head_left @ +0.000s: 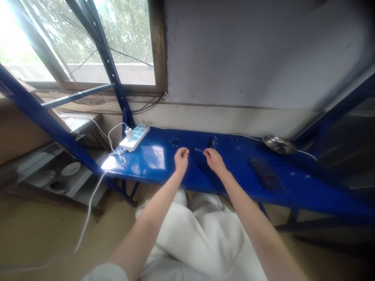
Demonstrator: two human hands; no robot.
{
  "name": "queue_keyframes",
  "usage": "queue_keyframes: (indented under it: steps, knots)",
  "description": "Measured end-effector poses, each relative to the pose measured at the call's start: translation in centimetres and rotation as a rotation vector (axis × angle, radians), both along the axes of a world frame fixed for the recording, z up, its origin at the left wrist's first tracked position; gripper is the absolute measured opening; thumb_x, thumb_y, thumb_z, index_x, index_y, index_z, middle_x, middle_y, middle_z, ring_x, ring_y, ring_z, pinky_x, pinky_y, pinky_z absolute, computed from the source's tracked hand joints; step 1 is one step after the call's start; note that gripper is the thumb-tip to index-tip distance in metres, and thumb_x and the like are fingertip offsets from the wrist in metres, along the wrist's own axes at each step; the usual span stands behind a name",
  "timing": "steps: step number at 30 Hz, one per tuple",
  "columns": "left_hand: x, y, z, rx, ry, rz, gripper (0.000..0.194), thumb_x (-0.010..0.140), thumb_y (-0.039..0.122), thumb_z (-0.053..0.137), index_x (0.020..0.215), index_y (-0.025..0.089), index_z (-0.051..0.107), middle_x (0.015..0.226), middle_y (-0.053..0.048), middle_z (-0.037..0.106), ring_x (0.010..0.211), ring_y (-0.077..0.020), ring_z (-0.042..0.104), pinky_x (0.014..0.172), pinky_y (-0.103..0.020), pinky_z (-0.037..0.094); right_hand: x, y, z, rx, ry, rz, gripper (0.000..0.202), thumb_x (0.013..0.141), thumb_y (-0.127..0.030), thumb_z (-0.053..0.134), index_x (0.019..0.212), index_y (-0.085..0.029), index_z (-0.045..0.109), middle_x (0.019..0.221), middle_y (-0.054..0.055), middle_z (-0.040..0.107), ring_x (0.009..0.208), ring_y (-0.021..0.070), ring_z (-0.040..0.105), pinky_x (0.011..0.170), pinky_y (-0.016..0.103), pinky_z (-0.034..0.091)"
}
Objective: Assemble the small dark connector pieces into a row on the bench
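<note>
My left hand (181,159) pinches the dark end of a thin stick-like piece (192,149), held just above the blue table. On the other side, the fingers of my right hand (214,159) close on its pale, clear-looking end. The piece is too small to name its kind. Beyond my left hand, a pair of small dark pieces (175,142) lies side by side on the table. Behind my right hand are another small dark piece (209,141) and several tiny clear bits (215,140).
The blue table (152,171) runs along the wall. A white power strip (135,137) with a plugged-in charger and cable is at the left. A shiny metal dish (279,144) sits at the back right, near a blurred-out patch (266,173). Blue rack posts (101,43) rise at the left.
</note>
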State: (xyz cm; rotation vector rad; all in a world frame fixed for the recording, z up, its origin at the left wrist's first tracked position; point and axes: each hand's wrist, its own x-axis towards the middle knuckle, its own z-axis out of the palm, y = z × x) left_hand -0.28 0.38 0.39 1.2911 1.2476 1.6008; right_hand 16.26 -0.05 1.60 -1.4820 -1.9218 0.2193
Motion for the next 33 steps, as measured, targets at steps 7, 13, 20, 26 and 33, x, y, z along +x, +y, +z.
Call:
queue_keyframes:
  steps: [7, 13, 20, 26, 33]
  knots:
    - [-0.1, 0.0, 0.0, -0.028, 0.022, -0.008, 0.011, 0.079, 0.024, 0.051, 0.084, 0.016, 0.057, 0.076, -0.003, 0.061, 0.065, -0.0101, 0.056, 0.067, -0.024, 0.047, -0.2, -0.1, 0.1, -0.031, 0.042, -0.017, 0.024, 0.087, -0.031, 0.037, 0.094, -0.018, 0.056, 0.091, 0.010, 0.061, 0.083, 0.0215, 0.057, 0.071, 0.036, 0.048]
    - [-0.1, -0.1, 0.1, -0.038, 0.041, -0.003, 0.011, 0.080, 0.023, 0.050, 0.086, 0.016, 0.057, 0.076, -0.003, 0.061, 0.064, -0.0099, 0.056, 0.068, -0.024, 0.047, -0.5, -0.2, 0.3, -0.029, 0.046, -0.018, 0.022, 0.087, -0.029, 0.038, 0.093, -0.018, 0.056, 0.090, 0.009, 0.061, 0.083, 0.0211, 0.057, 0.071, 0.035, 0.047]
    - [-0.1, -0.1, -0.3, 0.035, 0.046, -0.071, 0.028, 0.083, 0.027, 0.049, 0.107, 0.017, 0.058, 0.087, -0.005, 0.062, 0.070, -0.0107, 0.058, 0.071, -0.025, 0.048, -0.3, 0.3, 0.0, -0.010, -0.038, 0.042, 0.020, 0.087, -0.027, 0.038, 0.090, -0.019, 0.056, 0.089, 0.008, 0.061, 0.081, 0.0197, 0.057, 0.073, 0.033, 0.046]
    - [0.0, 0.3, -0.8, 0.098, 0.092, -0.130, 0.029, 0.080, 0.029, 0.052, 0.104, 0.018, 0.065, 0.087, -0.007, 0.065, 0.073, -0.0131, 0.059, 0.071, -0.027, 0.048, -0.9, 0.4, 0.5, -0.002, -0.004, 0.029, 0.018, 0.086, -0.026, 0.040, 0.090, -0.017, 0.055, 0.089, 0.009, 0.062, 0.083, 0.0206, 0.058, 0.073, 0.034, 0.046]
    - [0.0, 0.4, -0.8, 0.056, 0.003, -0.102, 0.022, 0.076, 0.026, 0.057, 0.093, 0.016, 0.067, 0.087, -0.007, 0.065, 0.072, -0.0137, 0.059, 0.070, -0.029, 0.048, -1.5, 0.5, 0.4, 0.046, -0.025, 0.067, 0.019, 0.087, -0.024, 0.039, 0.093, -0.017, 0.056, 0.093, 0.009, 0.062, 0.087, 0.0208, 0.058, 0.078, 0.035, 0.047]
